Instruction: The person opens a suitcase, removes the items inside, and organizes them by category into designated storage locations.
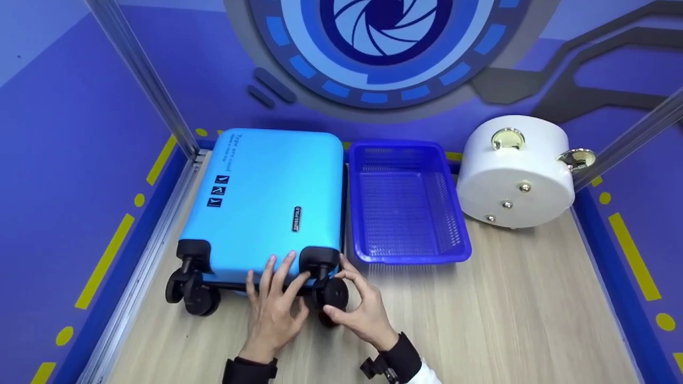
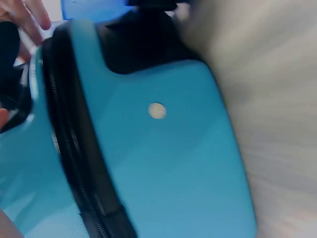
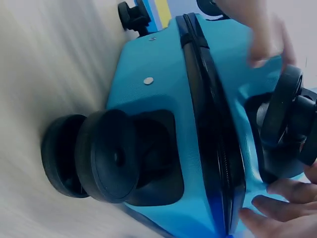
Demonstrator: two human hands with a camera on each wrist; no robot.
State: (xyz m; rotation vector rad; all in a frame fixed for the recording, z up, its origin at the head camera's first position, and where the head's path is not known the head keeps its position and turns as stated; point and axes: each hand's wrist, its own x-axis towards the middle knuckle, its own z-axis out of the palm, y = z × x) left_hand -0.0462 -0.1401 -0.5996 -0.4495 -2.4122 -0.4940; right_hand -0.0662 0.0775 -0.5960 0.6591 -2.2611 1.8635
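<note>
A bright blue hard-shell suitcase (image 1: 267,176) lies flat, its black double wheels toward me. My left hand (image 1: 273,314) rests on its near edge, fingers extended over the shell. Around the near right wheel (image 1: 336,293) curl the fingers and thumb of my right hand (image 1: 368,312); the thumb touches the wheel's side. Seen from the right wrist, that hand's fingers (image 3: 287,198) lie against the shell beside the upper wheel (image 3: 282,106). A black zipper band (image 2: 81,163) runs along the suitcase's side in the left wrist view. Another wheel pair (image 1: 200,300) sits at the near left corner.
A blue perforated plastic basket (image 1: 413,260) stands close to the suitcase's right side. Farther right is a white round case (image 1: 512,197) with gold-coloured fittings. Blue printed panels (image 1: 213,53) wall in the wood-look surface (image 1: 496,320) at the back and both sides.
</note>
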